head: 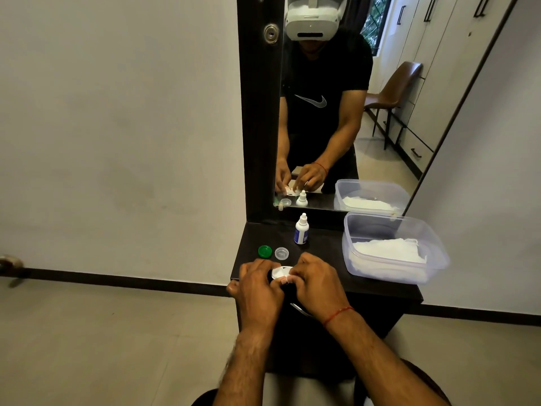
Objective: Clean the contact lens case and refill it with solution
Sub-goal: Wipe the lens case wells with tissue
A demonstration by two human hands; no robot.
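Note:
The white contact lens case (279, 272) lies on the dark dresser top (322, 253), mostly covered by my fingers. My left hand (257, 284) grips its left side. My right hand (314, 281) pinches its right side with fingertips; what lies under them is hidden. A green cap (265, 251) and a clear cap (281, 253) rest loose just behind the case. The small white solution bottle (301, 229) with a blue label stands upright further back, its nozzle bare.
A clear plastic tub (433, 238) holding white tissues (389, 253) stands at the right of the dresser top. A tall mirror (336, 112) rises behind. The front edge of the top is right under my hands.

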